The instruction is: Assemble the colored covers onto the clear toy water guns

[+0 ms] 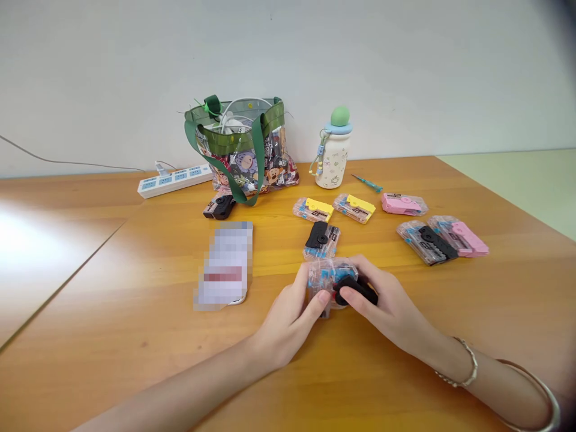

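Note:
Near the middle of the table, both hands grip one small clear plastic device [320,276] with blue inner parts and a black piece [360,292]; its exact kind I cannot make out. My left hand [288,321] is closed around the clear left side, thumb on the near face. My right hand [391,303] is closed on the right side, its thumb pressing on the black piece beside a small red part. Just beyond lies a similar black-and-clear device [320,239]. The fingers hide part of the held one.
Similar yellow devices [319,210], pink devices [402,204] and black devices [434,245] lie beyond and to the right. A phone [229,258] lies left. Behind are a power strip [175,180], a green-strapped bag [245,165], a bottle [333,159] and a small teal screwdriver [368,182].

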A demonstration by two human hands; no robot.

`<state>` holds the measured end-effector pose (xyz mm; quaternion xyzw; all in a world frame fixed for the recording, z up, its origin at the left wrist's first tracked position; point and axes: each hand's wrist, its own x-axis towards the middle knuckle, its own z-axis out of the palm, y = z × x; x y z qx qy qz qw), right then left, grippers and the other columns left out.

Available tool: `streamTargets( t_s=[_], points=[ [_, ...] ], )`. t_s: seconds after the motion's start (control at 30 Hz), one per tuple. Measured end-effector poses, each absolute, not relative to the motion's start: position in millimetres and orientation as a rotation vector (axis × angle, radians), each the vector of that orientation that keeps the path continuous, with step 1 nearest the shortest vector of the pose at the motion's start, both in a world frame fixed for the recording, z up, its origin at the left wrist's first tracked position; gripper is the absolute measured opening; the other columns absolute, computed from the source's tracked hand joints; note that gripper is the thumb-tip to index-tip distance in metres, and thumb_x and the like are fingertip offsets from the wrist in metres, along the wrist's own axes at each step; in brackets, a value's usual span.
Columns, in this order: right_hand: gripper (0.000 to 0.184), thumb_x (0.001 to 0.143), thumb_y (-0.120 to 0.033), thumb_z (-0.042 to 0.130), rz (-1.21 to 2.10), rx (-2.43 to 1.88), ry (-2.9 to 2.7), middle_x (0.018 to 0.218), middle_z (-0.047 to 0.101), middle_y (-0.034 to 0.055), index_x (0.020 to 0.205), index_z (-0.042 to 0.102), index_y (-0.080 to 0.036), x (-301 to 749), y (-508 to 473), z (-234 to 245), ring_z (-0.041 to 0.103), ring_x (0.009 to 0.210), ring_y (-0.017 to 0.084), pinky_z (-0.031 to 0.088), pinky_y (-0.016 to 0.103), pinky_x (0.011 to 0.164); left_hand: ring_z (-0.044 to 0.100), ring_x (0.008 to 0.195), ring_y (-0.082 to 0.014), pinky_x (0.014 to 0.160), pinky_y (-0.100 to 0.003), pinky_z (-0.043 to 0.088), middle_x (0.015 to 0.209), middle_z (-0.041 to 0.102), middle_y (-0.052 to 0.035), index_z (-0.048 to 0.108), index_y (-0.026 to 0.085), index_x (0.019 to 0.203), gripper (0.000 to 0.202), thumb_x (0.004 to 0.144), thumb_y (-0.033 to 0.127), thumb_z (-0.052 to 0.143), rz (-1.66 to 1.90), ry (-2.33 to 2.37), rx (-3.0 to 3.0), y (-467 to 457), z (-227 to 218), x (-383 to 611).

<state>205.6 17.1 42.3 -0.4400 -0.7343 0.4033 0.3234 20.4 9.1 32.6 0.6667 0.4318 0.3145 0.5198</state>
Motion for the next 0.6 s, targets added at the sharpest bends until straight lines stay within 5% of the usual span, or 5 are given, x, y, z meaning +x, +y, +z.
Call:
streamTargets(
  t_s=[0.17, 0.4, 0.6],
  points=[
    [0.015, 0.091, -0.035, 0.048, 1.005, -1.086, -1.880, 0.092, 0.057, 0.0036, 0.100, 0.050, -0.023, 206.9, 19.0, 42.5, 0.055, 0.085, 0.019, 0.044, 0.030, 0.078, 0.058, 0.090, -0.0187, 0.075, -0.027, 0.048, 0.105, 0.057, -0.0048, 0.052, 0.022, 0.109, 0.025, 0.092, 0.039, 0.044, 0.871, 1.003, 1.615, 11.6, 33.4, 22.0],
    [0.024, 0.097, -0.040, 0.035, 1.350, -0.961, -1.666, 0.115, 0.051, 0.0029, 0.115, 0.042, -0.027, 197.8, 13.0, 33.7, 0.048, 0.111, 0.016, 0.040, 0.027, 0.095, 0.056, 0.106, -0.0214, 0.087, -0.029, 0.045, 0.117, 0.059, -0.0045, 0.034, 0.024, 0.129, 0.047, 0.088, 0.032, 0.055, 0.862, 0.978, 1.576, 6.5, 27.3, 24.8],
    [0.031, 0.093, -0.039, 0.045, 1.380, -0.988, -1.737, 0.119, 0.053, 0.0054, 0.121, 0.038, -0.026, 202.3, 18.7, 37.6, 0.050, 0.112, 0.018, 0.040, 0.033, 0.095, 0.059, 0.098, -0.0219, 0.081, -0.031, 0.046, 0.113, 0.062, -0.0044, 0.036, 0.024, 0.130, 0.047, 0.088, 0.037, 0.053, 0.825, 0.930, 1.550, 10.2, 25.7, 24.6]
  ],
)
